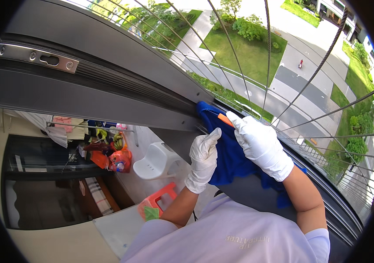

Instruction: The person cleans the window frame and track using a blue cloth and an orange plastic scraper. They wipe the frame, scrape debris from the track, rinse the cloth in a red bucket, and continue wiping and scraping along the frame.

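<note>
Both my hands wear white gloves. My right hand [261, 144] is closed around a slim tool with an orange handle [225, 120], whose far end lies at the blue cloth. The blue cloth [228, 157] is draped over the dark window sill, its upper end pushed into the corner of the window frame [203, 102]. My left hand [203, 157] is at the cloth's left edge with its fingers closed; a thin, dark metal piece [201, 129] shows just above it, and I cannot tell whether the hand holds it.
Steel cables [269, 49] run outside the window, high above lawns and paving. Sliding tracks [334, 200] line the sill at right. Below left stand a white plastic chair [155, 161], a red plastic stool [164, 194] with a green cloth [151, 213], and bagged items [120, 161].
</note>
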`<state>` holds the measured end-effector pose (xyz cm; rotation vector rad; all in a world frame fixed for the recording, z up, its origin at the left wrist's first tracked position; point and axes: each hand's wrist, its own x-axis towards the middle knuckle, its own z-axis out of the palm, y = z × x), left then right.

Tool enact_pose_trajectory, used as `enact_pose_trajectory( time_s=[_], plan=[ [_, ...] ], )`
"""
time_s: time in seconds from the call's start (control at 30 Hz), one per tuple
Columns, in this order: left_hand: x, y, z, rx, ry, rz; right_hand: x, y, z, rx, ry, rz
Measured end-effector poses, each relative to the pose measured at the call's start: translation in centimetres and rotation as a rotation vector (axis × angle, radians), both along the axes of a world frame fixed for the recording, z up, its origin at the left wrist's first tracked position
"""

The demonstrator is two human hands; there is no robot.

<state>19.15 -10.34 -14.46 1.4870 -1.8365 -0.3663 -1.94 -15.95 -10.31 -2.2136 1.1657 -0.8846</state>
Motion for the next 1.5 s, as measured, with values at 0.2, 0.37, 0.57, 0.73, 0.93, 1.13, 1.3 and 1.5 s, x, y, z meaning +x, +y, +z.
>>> enact_pose_trajectory(
  time_s=[0.2,0.37,0.57,0.73,0.93,1.13,1.3,1.5],
  plan=[
    [-0.5,-0.6,1.1,-0.054,0.14,0.051,0.9,-0.1,-2.8,0.089,-0.304,0.079],
    [0.0,0.6,-0.3,0.124,-0.076,-0.047,0.2,0.6,-3.9,0.152,0.078,0.078],
    [-2.0,0.5,0.6,0.107,-0.037,-0.039,1.3,-0.1,-0.4,-0.098,0.402,-0.042],
    [-2.1,2.2,0.8,0.137,0.009,-0.247,-1.7,-0.2,2.4,0.013,0.446,0.037],
    [-1.3,1.7,0.1,0.068,-0.036,-0.073,0.7,-1.1,-1.2,-0.041,0.387,0.011],
    [-0.6,1.4,0.3,0.042,0.019,-0.082,0.7,-2.1,-0.3,-0.104,0.35,0.039],
    [-0.7,2.2,0.3,0.15,0.237,-0.114,-1.7,-0.1,-2.5,0.183,0.107,0.062],
    [-1.2,4.0,1.2,0.061,0.085,-0.284,-4.6,4.3,-0.1,0.624,-0.35,-0.213]
  ],
)
